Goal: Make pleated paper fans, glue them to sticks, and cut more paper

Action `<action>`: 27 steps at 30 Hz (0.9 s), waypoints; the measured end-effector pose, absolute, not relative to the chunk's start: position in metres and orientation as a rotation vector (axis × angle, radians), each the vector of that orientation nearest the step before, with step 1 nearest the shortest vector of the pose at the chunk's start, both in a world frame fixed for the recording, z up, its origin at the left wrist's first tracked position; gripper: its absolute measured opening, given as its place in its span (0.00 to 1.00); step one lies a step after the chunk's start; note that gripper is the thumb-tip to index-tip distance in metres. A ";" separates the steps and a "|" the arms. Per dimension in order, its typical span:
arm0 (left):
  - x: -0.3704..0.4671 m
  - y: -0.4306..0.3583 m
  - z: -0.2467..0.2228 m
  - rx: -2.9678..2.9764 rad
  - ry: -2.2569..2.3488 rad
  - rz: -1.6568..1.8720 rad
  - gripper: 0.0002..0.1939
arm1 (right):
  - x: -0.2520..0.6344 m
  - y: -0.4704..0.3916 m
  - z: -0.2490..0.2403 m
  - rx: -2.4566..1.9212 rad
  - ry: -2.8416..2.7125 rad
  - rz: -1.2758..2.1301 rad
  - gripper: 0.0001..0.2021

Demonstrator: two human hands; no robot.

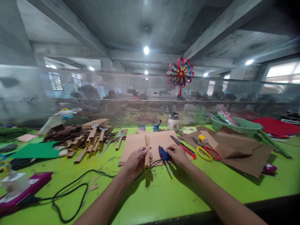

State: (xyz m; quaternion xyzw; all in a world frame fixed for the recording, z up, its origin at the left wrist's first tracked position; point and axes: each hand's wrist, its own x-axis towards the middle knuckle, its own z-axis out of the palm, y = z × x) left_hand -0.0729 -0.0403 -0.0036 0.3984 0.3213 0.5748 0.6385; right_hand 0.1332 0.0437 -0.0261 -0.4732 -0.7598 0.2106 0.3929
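Observation:
My left hand (138, 161) pinches a narrow folded strip of brown paper (147, 151) upright, with a yellow thread hanging below it. My right hand (179, 154) has its fingers curled together at the right side of a blue glue gun (163, 153). The gun's nozzle points away from me and a pale glue stick (168, 170) sticks out at its near end. Beneath and behind both hands lies a stack of brown paper sheets (133, 142). Black-bladed scissors with red handles (185, 148) lie just beyond my right hand.
On the left are rolled brown paper pieces (92, 140), green paper (35, 150), a black cable (84, 175) and a purple power strip (39, 184). Rightward lie red-and-yellow scissors (207, 152), brown paper (243, 153) and a green basket (248, 125). A jug (173, 122) stands behind.

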 end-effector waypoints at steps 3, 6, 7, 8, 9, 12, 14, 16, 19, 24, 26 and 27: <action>-0.072 -0.042 -0.002 0.912 0.728 1.315 0.05 | 0.139 0.050 -0.013 -1.240 -2.099 0.507 0.11; -0.069 -0.045 -0.001 0.915 0.728 1.312 0.06 | 0.144 0.052 -0.007 -1.272 -2.292 0.449 0.13; -0.068 -0.046 -0.001 0.913 0.729 1.313 0.06 | 0.143 0.051 -0.008 -1.281 -2.346 0.417 0.13; -0.066 -0.047 0.000 0.910 0.733 1.316 0.06 | 0.141 0.049 -0.010 -1.290 -2.386 0.377 0.13; -0.066 -0.048 0.000 0.908 0.739 1.320 0.06 | 0.139 0.047 -0.014 -1.297 -2.411 0.331 0.12; -0.064 -0.050 0.002 0.914 0.751 1.318 0.06 | 0.131 0.043 -0.028 -1.304 -2.429 0.207 0.11; -0.063 -0.050 0.002 0.923 0.752 1.293 0.07 | 0.130 0.042 -0.035 -1.304 -2.420 0.171 0.11; -0.063 -0.050 0.000 0.921 0.747 1.272 0.10 | 0.135 0.043 -0.034 -1.298 -2.394 0.175 0.11; -0.063 -0.048 -0.003 0.901 0.742 1.271 0.13 | 0.151 0.043 -0.017 -1.251 -2.237 0.423 0.10; -0.062 -0.046 -0.008 0.870 0.748 1.272 0.11 | 0.182 0.035 0.023 -1.022 -2.057 0.906 0.15; -0.062 -0.044 -0.010 0.870 0.740 1.266 0.11 | 0.188 0.030 0.030 -0.844 -1.999 1.127 0.17; -0.061 -0.044 -0.011 0.873 0.735 1.261 0.10 | 0.189 0.027 0.031 -0.788 -1.993 1.186 0.17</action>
